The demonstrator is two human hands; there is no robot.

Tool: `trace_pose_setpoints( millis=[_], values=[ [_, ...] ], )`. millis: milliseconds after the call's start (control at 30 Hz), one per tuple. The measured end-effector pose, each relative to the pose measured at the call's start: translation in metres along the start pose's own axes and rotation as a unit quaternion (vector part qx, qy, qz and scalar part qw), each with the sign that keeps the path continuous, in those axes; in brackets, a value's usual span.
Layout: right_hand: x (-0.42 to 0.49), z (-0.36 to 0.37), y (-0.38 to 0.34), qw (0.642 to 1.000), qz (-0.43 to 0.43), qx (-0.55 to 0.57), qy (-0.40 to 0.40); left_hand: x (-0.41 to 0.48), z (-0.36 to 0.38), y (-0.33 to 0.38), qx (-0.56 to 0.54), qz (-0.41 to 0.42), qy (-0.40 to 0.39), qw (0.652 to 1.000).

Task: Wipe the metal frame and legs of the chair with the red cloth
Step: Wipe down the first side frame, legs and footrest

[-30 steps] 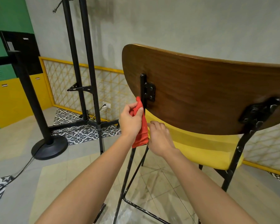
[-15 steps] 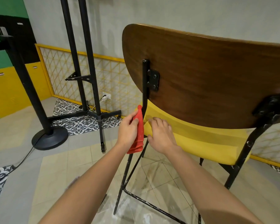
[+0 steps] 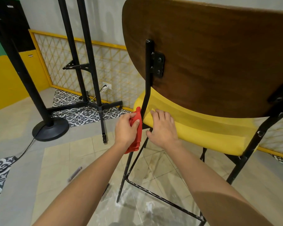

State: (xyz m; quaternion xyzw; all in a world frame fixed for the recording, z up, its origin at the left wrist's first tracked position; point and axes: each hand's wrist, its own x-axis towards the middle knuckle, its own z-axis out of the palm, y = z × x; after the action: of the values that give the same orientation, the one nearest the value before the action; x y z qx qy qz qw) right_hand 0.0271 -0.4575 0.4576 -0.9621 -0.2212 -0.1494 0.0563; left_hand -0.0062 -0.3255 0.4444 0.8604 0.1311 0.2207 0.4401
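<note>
The chair has a brown wooden backrest [image 3: 211,59], a yellow seat [image 3: 203,128] and a black metal frame [image 3: 148,82]. My left hand [image 3: 125,128] grips the red cloth [image 3: 136,132] and presses it against the left rear upright, right at seat height. The cloth hangs down below my fingers. My right hand [image 3: 163,128] rests on the seat's left rear edge, fingers spread over the yellow cushion and thumb under it. The left rear leg [image 3: 126,173] runs down to the floor, joined to a low crossbar [image 3: 162,198]. The right rear leg [image 3: 245,150] shows at the right.
A black stand [image 3: 88,62] with two poles and floor feet rises left of the chair. Further left stands a black pole on a round base [image 3: 50,129], a cable trailing from it. A wall socket [image 3: 107,86] sits low on the yellow lattice panel. The floor is tiled.
My left hand has slid the red cloth down the left rear upright, from the backrest bracket to seat level. My right hand has stayed on the seat edge. The view has moved closer.
</note>
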Motion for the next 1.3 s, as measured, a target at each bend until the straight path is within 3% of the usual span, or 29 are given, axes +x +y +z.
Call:
trace_pose_setpoints(
  millis=[200,333,667,900,1167,1300],
  values=[
    [-0.001,0.001,0.002,1.0,-0.014,-0.008,-0.014,0.001,0.005,0.011,-0.096,-0.015,0.043,0.994],
    [-0.001,0.003,0.002,1.0,-0.016,-0.012,-0.008,-0.005,0.012,0.012,-0.09,-0.022,0.066,0.994],
    [-0.007,0.008,0.003,0.999,-0.035,-0.018,0.016,-0.016,0.012,-0.024,-0.076,-0.111,-0.054,0.989],
    [-0.029,0.034,-0.006,0.995,-0.062,-0.031,0.066,-0.018,0.017,-0.027,-0.176,-0.119,-0.04,0.976],
    [-0.041,0.041,-0.009,0.993,-0.072,-0.081,0.055,-0.015,0.013,-0.034,-0.142,-0.127,-0.101,0.976],
    [-0.049,0.048,-0.008,0.993,-0.089,-0.07,0.033,-0.009,0.004,-0.027,-0.152,-0.119,-0.075,0.978]
  ],
)
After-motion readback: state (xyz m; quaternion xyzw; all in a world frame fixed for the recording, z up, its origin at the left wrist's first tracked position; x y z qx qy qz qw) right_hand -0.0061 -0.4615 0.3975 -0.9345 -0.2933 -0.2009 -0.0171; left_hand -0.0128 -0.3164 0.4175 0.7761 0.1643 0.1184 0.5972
